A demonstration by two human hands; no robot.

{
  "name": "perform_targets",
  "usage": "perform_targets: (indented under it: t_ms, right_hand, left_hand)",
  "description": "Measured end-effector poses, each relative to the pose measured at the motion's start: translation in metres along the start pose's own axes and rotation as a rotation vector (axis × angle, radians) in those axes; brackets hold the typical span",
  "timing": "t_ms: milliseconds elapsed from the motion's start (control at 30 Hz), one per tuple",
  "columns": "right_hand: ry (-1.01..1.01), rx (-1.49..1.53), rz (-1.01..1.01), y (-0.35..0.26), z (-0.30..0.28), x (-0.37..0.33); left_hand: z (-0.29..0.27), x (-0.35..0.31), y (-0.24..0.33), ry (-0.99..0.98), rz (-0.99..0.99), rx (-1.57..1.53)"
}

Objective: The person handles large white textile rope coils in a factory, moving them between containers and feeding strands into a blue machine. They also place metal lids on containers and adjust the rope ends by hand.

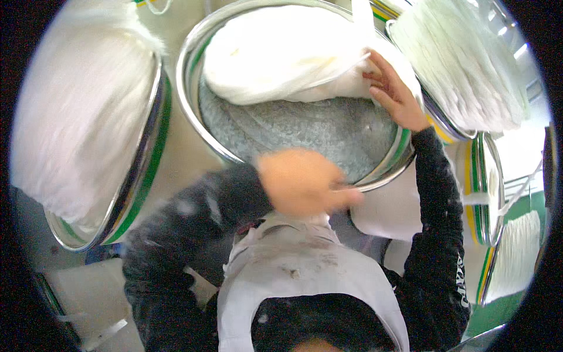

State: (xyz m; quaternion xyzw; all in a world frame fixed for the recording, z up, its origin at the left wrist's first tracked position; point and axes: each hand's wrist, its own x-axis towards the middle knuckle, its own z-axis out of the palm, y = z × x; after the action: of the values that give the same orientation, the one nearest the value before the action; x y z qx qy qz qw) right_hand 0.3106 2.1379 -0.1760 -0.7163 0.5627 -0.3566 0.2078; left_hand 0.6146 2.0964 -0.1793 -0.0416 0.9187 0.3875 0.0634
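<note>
A tall round can (186, 97) with a shiny metal rim stands before me, a grey plate showing inside it. Coiled white fibre sliver (275, 56), apparently cotton, lies across the far part of the can. My right hand (396, 97) reaches over the can's right side, its curled fingers at the right end of the sliver. A loose white strand (363, 20) runs up from near its fingertips. Close to my body, by the near rim, hovers my left hand (308, 182). Motion smears its fingers, and I see nothing in it.
Another can heaped with white sliver (88, 117) stands close on the left. A further full can (460, 64) is at the upper right. More striped cans (484, 188) line the right side. A white apron (293, 258) covers my front.
</note>
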Motion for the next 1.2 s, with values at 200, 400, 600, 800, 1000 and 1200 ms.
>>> perform_targets:
  t_ms: [200,400,600,800,1000,1200]
  right_hand:
    - [-0.039,-0.035,0.098,0.010,-0.018,-0.033]
    - [-0.210,-0.567,0.296,-0.067,-0.041,-0.058]
    - [-0.549,-0.134,-0.240,-0.083,0.080,0.014]
    - [-0.310,-0.231,-0.231,-0.065,0.182,0.109]
    - [-0.042,0.086,-0.443,-0.040,0.168,0.122]
    - [0.149,-0.275,0.056,-0.077,0.156,0.133]
  left_hand:
    - [-0.026,-0.002,-0.061,-0.016,-0.167,0.071]
    - [-0.082,0.040,-0.041,0.162,-0.113,0.482]
    - [-0.127,0.052,-0.032,0.147,-0.168,0.437]
    - [-0.130,0.038,-0.019,0.258,0.046,0.647]
    - [-0.088,-0.038,-0.045,0.725,0.166,0.214]
    - [-0.014,-0.080,-0.070,1.084,0.053,0.477]
